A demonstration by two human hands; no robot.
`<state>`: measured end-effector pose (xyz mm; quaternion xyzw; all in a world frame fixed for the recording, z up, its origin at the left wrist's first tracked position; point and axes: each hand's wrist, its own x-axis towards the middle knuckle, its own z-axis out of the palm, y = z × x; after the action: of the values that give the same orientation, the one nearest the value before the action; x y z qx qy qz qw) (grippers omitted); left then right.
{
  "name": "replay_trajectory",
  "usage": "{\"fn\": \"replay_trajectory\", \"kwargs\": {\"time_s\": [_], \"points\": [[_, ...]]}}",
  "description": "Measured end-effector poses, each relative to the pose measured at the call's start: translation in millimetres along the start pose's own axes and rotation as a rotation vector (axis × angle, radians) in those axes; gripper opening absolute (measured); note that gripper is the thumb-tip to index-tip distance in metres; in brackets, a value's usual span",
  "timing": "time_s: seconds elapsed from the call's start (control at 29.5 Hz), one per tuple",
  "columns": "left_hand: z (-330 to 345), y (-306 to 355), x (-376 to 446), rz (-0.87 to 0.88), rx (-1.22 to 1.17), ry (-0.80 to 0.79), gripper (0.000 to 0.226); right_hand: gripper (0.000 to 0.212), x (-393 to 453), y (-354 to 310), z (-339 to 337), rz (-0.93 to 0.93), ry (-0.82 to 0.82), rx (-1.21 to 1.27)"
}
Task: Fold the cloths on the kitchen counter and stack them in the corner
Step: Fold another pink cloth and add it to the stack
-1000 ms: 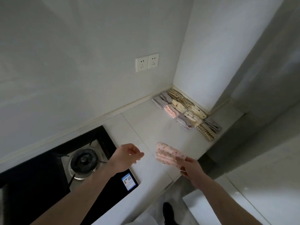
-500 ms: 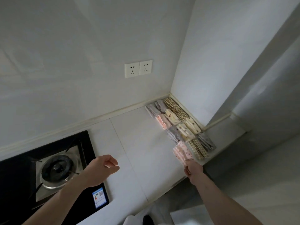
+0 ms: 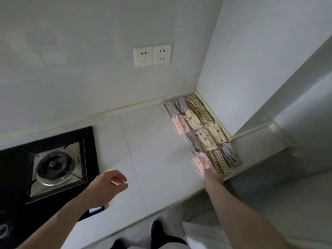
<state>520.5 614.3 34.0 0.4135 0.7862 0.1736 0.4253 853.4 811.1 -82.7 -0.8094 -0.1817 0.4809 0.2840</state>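
Placement works best if the right hand (image 3: 212,174), pinching the pink dotted cloth (image 3: 202,163), squares it against the checked cloth (image 3: 218,161) near the surface's front edge, left hand (image 3: 109,186) loosely curled, empty.

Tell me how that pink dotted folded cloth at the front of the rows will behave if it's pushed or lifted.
The pink dotted cloth is soft fabric folded in layers, so it would probably sag and partly unfold if lifted by one edge. It looks small and thin, so likely very light. Pushed across the smooth counter, it may bunch rather than slide, and could nudge the checked cloth beside it.
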Motion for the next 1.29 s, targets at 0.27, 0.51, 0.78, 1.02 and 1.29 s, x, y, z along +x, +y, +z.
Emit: {"fn": "replay_trajectory", "kwargs": {"time_s": [0.27, 0.51, 0.78, 1.02, 1.29], "points": [[7, 4, -13, -0.018, -0.017, 0.02, 0.008, 0.058, -2, 15, -9, -0.488, 0.24, -0.46], [-4, -20, -43, -0.036, -0.066, 0.05, 0.009, 0.052, -26, 25, 2, -0.617, 0.054, -0.818], [-32, -91, -115, -0.031, -0.049, 0.146, 0.012, 0.045, -141, 67, 60, -0.974, -0.276, -0.608], [-69, -204, -217, -0.108, -0.097, 0.356, 0.012, 0.036, -331, 143, 144, -1.111, -0.829, -0.54], [-99, -322, -328, -0.213, -0.139, 0.626, 0.02, 0.045, -510, 235, 187, -1.12, -1.264, -0.556]]}}
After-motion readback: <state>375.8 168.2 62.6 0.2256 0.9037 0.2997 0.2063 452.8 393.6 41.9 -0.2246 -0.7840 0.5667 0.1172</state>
